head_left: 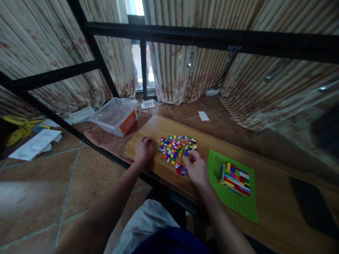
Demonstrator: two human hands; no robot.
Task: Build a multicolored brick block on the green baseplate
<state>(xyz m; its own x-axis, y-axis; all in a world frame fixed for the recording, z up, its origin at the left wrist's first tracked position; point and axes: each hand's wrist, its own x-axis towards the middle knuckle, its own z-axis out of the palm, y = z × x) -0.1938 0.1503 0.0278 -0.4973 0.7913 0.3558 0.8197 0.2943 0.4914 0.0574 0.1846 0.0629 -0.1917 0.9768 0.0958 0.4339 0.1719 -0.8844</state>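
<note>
Your right hand (197, 167) reaches in at the right side of the loose brick pile (169, 147), thumb and forefinger curled toward each other beside a blue brick (186, 153); you can't tell from here whether they are clamped on it. That forearm slants toward the pile. Your left hand (143, 150) rests on the tabletop (156, 124) left of the pile, fingers curled in together, back of the hand up. Right of the pile lies the green baseplate (215, 173), bearing a multicoloured brick build (235, 179).
</note>
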